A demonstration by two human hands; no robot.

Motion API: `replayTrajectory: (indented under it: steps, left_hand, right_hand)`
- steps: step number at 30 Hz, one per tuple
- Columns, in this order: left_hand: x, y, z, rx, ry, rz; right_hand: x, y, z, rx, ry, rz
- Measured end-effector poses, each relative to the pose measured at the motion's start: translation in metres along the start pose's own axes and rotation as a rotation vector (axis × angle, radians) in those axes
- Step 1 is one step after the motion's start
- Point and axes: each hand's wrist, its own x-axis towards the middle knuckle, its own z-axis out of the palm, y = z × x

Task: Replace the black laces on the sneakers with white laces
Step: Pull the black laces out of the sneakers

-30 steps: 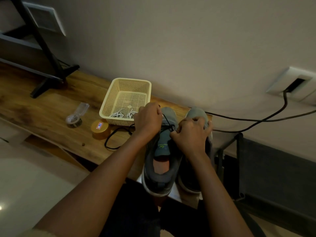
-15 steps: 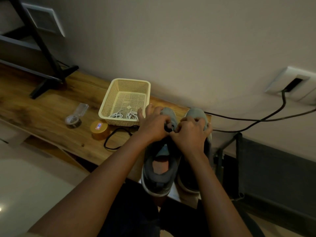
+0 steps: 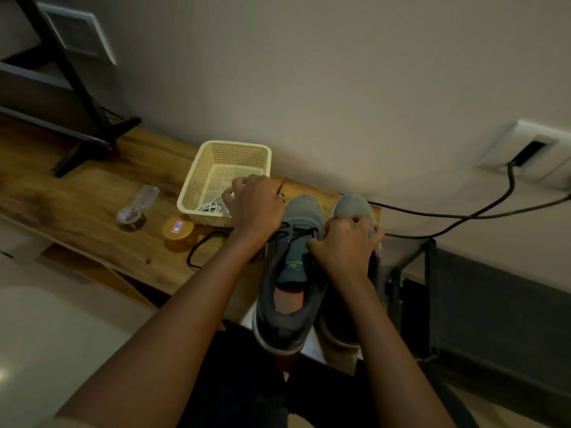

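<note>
The fingers of the left hand (image 3: 253, 208) are curled tight. They pinch a thin black lace (image 3: 295, 231) and pull it sideways out of the grey cloth sneaker (image 3: 290, 282) that is nearer the basket. The right hand (image 3: 343, 245) has its fingers curled over the second grey sneaker (image 3: 352, 205) and holds it down. Both shoes stand side by side at the near end of the brown wooden table (image 3: 77, 205).

The job looks only just begun — black lace crosses the first shoe and no white one is threaded. The white laces (image 3: 211, 207) lie bundled in the cream plastic basket (image 3: 234, 145).

Count: two hands, two sneakers, one basket, and one black loop (image 3: 197, 251) on the table — lace or cord, I cannot tell.
</note>
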Motion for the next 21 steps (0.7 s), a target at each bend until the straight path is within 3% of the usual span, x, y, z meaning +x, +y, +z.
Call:
replayTrajectory:
  steps: [5, 8, 11, 15, 21]
  left_hand:
    - [0.003, -0.016, -0.01, -0.252, -0.065, -0.165]
    - [0.002, -0.022, -0.017, -0.34, -0.069, -0.117]
    - [-0.009, -0.019, -0.025, -0.189, -0.189, 0.015]
    - [-0.034, -0.004, -0.023, 0.103, -0.493, 0.081]
    - [-0.057, 0.01, -0.023, 0.219, -0.517, 0.052]
  right_hand:
    - [0.004, -0.001, -0.007, 0.098, 0.017, 0.057]
    - [0.006, -0.003, -0.013, 0.225, 0.027, 0.091]
    - [0.005, -0.007, -0.016, 0.27, -0.025, 0.026]
    - [0.002, -0.013, -0.01, 0.079, -0.171, -0.109]
    - [-0.005, -0.019, -0.004, -0.08, -0.154, -0.207]
